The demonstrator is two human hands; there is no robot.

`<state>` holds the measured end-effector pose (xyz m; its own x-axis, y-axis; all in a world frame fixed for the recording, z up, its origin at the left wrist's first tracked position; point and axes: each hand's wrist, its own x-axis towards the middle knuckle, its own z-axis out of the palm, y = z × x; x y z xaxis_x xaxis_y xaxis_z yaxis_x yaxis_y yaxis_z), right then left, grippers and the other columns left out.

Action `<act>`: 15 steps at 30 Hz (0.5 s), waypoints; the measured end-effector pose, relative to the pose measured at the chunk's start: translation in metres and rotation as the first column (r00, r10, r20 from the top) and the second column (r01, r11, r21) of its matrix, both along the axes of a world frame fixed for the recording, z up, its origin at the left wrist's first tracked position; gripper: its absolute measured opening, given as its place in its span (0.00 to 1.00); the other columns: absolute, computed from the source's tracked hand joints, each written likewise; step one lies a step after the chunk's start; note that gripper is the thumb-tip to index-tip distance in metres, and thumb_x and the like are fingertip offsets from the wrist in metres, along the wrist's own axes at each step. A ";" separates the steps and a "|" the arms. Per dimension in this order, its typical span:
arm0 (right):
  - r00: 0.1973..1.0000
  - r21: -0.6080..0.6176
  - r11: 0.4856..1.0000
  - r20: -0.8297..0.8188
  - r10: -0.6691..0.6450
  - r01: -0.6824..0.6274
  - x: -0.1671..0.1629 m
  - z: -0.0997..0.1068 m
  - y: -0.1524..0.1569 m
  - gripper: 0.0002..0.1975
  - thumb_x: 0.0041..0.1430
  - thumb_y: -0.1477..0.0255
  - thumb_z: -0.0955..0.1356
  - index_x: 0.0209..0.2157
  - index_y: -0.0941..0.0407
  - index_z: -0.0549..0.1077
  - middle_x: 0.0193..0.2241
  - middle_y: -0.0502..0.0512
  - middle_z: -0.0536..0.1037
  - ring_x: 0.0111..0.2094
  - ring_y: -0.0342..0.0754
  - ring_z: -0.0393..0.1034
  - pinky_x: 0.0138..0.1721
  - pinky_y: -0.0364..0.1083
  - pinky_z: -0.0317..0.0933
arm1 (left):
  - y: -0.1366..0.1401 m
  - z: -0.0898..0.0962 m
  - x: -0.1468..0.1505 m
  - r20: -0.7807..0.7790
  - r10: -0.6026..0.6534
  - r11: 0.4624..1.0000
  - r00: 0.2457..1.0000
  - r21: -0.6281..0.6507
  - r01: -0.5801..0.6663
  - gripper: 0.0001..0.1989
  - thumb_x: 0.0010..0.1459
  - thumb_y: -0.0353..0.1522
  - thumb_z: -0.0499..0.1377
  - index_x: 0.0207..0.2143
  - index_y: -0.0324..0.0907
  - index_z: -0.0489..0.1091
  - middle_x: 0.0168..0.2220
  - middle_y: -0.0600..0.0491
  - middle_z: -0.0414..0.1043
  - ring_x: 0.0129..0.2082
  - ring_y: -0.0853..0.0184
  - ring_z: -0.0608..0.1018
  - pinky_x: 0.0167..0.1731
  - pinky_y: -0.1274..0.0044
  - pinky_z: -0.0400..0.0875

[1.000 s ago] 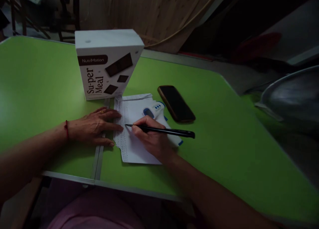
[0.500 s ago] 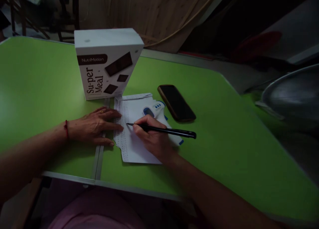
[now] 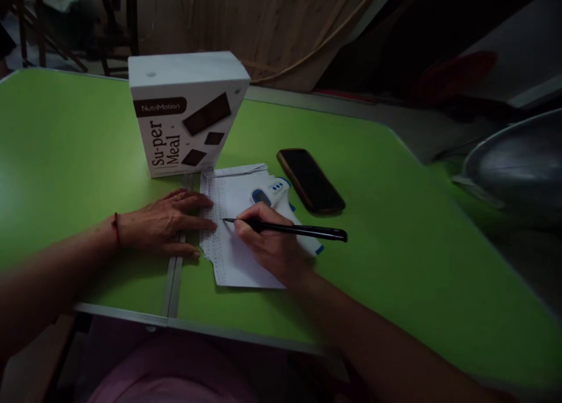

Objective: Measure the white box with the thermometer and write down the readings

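My right hand [image 3: 270, 239] grips a black pen [image 3: 316, 232], its tip at the written column on a sheet of white paper [image 3: 246, 268]. Rows of small handwriting run down the paper's left side. My left hand [image 3: 169, 221] lies flat with fingers spread, fingertips on the paper's left edge and the palm on the table. A red string bracelet is around that wrist. On the paper, just beyond my right hand, rests a white and blue handheld thermometer [image 3: 274, 189], partly hidden by that hand.
A white NutriMotion box [image 3: 188, 116] stands upright beyond my left hand. A dark phone in a brown case [image 3: 311, 181] lies right of the paper. The green folding table [image 3: 395, 262] has a metal seam. A large round metal object [image 3: 522, 157] is off its right side.
Almost nothing differs. The pen's back end has shifted very slightly, and the view has moved a little. Both hands keep their places.
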<state>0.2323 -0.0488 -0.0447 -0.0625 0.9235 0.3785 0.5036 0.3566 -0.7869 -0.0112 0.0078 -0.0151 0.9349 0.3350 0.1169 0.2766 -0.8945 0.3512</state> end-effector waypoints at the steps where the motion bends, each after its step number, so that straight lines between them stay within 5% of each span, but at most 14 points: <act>1: 1.000 -0.001 1.000 0.007 -0.001 0.001 0.000 0.000 0.000 0.07 0.55 0.69 0.66 0.25 0.52 0.67 0.19 0.45 0.68 0.21 0.42 0.61 0.23 0.44 0.57 | 0.000 0.000 0.000 -0.002 0.001 1.000 1.000 0.000 -0.001 0.28 0.65 0.48 0.60 0.60 0.41 0.72 0.64 0.33 0.62 0.63 0.43 0.67 0.64 0.52 0.58; 15: 0.999 -0.014 1.000 0.033 -0.008 0.009 0.000 0.002 -0.001 0.07 0.55 0.69 0.66 0.25 0.52 0.66 0.19 0.45 0.69 0.21 0.42 0.61 0.22 0.44 0.57 | 0.001 -0.001 0.000 -0.003 -0.001 1.000 1.000 -0.008 0.001 0.28 0.65 0.50 0.59 0.60 0.42 0.72 0.64 0.34 0.62 0.64 0.43 0.66 0.64 0.52 0.58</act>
<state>0.2326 -0.0494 -0.0425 -0.0668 0.9292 0.3634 0.5325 0.3412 -0.7746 -0.0113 0.0092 -0.0159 0.9356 0.3351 0.1115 0.2768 -0.8919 0.3576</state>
